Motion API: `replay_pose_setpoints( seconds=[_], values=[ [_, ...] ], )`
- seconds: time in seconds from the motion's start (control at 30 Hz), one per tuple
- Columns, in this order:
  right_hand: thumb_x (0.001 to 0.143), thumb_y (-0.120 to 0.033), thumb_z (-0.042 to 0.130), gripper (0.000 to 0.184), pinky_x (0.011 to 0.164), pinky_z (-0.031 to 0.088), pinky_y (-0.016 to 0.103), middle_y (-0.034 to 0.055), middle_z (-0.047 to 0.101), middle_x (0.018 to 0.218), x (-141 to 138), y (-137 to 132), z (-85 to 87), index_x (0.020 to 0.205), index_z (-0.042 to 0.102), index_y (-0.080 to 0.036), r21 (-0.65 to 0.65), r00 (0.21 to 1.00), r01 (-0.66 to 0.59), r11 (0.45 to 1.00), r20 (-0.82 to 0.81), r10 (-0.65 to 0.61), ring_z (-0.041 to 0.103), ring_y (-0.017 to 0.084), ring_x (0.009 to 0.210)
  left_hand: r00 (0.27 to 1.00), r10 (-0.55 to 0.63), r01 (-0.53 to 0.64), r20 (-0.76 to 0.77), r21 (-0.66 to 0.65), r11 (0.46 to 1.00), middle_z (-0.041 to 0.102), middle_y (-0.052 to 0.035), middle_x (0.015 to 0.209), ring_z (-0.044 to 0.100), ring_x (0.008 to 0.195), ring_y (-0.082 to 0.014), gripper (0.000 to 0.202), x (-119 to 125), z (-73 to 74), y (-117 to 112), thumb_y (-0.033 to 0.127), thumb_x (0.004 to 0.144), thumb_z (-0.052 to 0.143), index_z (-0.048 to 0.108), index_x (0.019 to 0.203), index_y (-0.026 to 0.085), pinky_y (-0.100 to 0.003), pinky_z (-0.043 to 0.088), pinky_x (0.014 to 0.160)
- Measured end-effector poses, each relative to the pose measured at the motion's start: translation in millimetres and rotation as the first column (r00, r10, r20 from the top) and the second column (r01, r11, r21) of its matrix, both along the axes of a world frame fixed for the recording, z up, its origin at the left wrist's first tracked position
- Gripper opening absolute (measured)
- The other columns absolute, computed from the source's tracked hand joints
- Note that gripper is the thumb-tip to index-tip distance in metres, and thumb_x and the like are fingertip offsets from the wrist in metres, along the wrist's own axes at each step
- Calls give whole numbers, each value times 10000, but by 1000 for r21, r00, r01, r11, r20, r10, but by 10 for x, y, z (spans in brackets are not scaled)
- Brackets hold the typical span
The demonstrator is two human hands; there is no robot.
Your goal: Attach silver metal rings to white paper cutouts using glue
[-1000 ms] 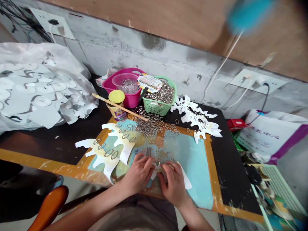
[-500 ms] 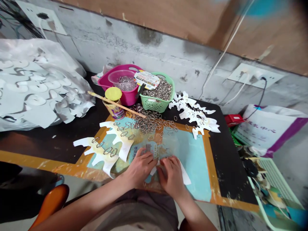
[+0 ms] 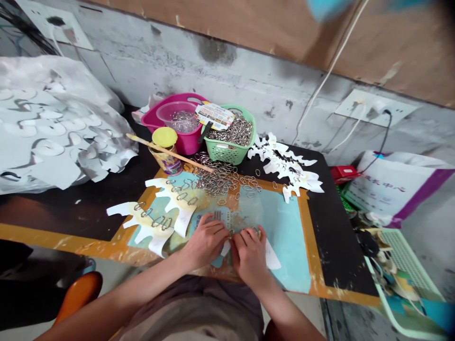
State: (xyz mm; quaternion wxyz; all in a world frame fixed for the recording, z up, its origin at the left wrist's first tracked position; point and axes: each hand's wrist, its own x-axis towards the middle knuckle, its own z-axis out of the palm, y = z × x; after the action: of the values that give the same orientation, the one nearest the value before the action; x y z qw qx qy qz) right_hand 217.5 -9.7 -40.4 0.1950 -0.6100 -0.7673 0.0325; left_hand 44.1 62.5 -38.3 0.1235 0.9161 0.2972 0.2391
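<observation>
1. Left hand (image 3: 206,241) and right hand (image 3: 249,258) sit side by side at lower centre of the frame, fingers curled, tips nearly meeting. Neither is spread open. A small metal ring (image 3: 231,233) shows at the fingertips; whether either hand grips it is hidden.
2. Under the right hand, a white paper cut-out (image 3: 272,260) lies on a blue-and-orange painted board (image 3: 280,241), its edge sticking out beside the little finger.
3. Left of the hands, two paper cut-outs with rings (image 3: 152,222) lie on the board, rings set in a row.
4. Above the hands, loose oval rings (image 3: 216,180) spill across the board's top edge.
5. Behind them, on the black desk (image 3: 341,237): a green basket of rings (image 3: 227,154), a pink tub (image 3: 185,144) holding a clear bowl of rings (image 3: 176,116), and a yellow-lidded pot (image 3: 164,137) with a wooden brush (image 3: 167,154) across it.
6. Right of the basket, more cut-outs (image 3: 284,163) lie heaped. Upper left, white sheets (image 3: 53,123) bulge in plastic.
</observation>
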Motion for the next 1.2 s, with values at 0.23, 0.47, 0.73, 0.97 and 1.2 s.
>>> replay_pose_setpoints(
  seconds=[0.23, 0.47, 0.73, 0.97, 1.2],
  values=[
    [968, -63, 465, 205, 1141, 175, 660, 60, 630, 855, 115, 13, 58, 915, 600, -208, 2, 972, -181, 983, 151, 179, 558, 261, 917, 996, -66, 79, -66, 221, 972, 676, -17, 772, 653, 883, -198, 220, -67, -51, -60, 67, 943, 488, 662, 889, 191, -510, 334, 1108],
    [1003, -114, 481, 201, 1186, 28, 685, 75, 703, 958, 214, -20, -2, 1121, 622, -195, -14, 958, -258, 966, 126, 257, 582, 278, 1091, 978, -97, 143, -183, 255, 956, 735, -99, 1071, 615, 1150, -257, 237, -173, -55, -196, 124, 954, 501, 659, 1128, 152, -559, 231, 1189],
    [981, -196, 563, 345, 1170, -92, 696, 91, 704, 1233, 268, -156, -27, 1326, 573, -210, -39, 966, -256, 966, 26, 257, 557, 312, 1216, 979, -72, 112, -191, 209, 972, 709, -116, 1221, 543, 1274, -262, 337, -239, -149, -283, 235, 936, 575, 636, 1256, 146, -590, 98, 1232],
    [1016, -191, 454, 210, 1109, 380, 477, 16, 704, 856, 345, 199, 99, 1070, 651, -239, -18, 895, -95, 995, -439, 77, 672, 199, 845, 979, -33, 80, -203, 229, 970, 703, -96, 1210, 516, 1277, -249, 313, -210, -57, -334, 290, 953, 562, 667, 1220, 164, -566, -84, 1233],
    [884, -129, 629, 53, 894, 466, 431, 116, 612, 1044, 217, 287, 108, 879, 645, -179, -156, 954, -123, 980, -289, 73, 553, 287, 1007, 981, 97, -67, -171, 172, 983, 658, -150, 1253, 518, 1258, -298, 356, -180, -103, -381, 332, 878, 641, 684, 1199, 184, -582, -74, 1223]
  ],
)
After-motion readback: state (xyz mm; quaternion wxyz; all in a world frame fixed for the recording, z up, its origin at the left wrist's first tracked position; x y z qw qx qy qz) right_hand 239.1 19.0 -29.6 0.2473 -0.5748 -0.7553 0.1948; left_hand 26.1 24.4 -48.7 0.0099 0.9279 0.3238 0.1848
